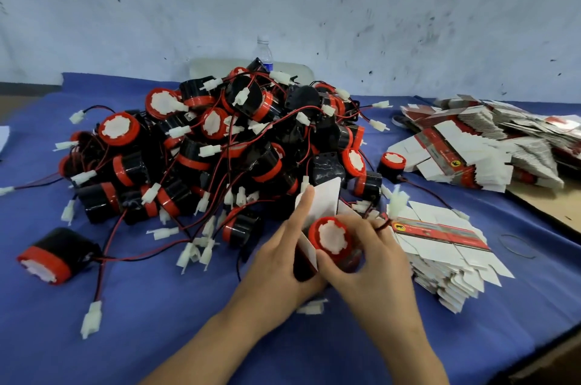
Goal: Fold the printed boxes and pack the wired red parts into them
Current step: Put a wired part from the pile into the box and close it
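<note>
While the printed box (323, 199) is held open by the left hand (276, 255) at six o'clock, a wired red part (331, 235) is gripped at its mouth by the right hand (377, 259), probably to be pushed in next and the wire (384, 224) tucked after.

My forearms (220, 331) converge from below, wrists close. My left hand (279, 255) holds the printed box (327, 199), index finger (304, 207) straight along its flap. My right hand (371, 255) curls thumb and fingers round the red part (331, 235).

A blue-clothed table (157, 337) is heaped with wired red parts (220, 145) beyond the grip — flat printed boxes (440, 246) stacked just right of it.
</note>
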Tool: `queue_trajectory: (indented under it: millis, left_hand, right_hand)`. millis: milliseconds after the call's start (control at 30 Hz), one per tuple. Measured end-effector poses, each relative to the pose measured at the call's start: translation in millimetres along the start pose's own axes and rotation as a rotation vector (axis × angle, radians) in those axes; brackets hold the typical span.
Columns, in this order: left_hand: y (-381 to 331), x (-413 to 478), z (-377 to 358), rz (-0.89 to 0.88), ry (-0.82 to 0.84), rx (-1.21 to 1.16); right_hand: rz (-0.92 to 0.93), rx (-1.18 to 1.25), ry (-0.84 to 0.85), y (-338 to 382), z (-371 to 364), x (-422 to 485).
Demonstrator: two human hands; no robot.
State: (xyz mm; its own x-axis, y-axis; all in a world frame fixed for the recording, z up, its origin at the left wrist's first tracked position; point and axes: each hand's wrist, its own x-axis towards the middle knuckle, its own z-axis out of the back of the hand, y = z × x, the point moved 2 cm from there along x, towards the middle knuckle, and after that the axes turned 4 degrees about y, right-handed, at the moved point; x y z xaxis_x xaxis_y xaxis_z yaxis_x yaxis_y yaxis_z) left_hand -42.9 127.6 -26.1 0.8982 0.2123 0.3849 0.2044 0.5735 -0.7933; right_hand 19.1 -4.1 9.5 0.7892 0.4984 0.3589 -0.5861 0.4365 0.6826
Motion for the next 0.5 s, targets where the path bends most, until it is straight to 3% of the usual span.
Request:
queue_trajectory:
  millis: [167,300,400,500]
  left_hand:
    - [-4,-1,3,-0.085,0.013,0.078]
    - [-6,1,2,-0.072,-0.040,0.214]
    - [-8,2,3,-0.068,-0.110,0.289]
    - [-8,2,7,-0.040,-0.111,0.322]
  right_hand:
    - [0.033,-0.263,0.199,-9,-4,5]
    - [0.109,-0.266,0.206,-10,-10,3]
    - [0.211,-0.003,0.038,1,-3,1]
    - [0.281,0.084,-0.335,6,16,-2]
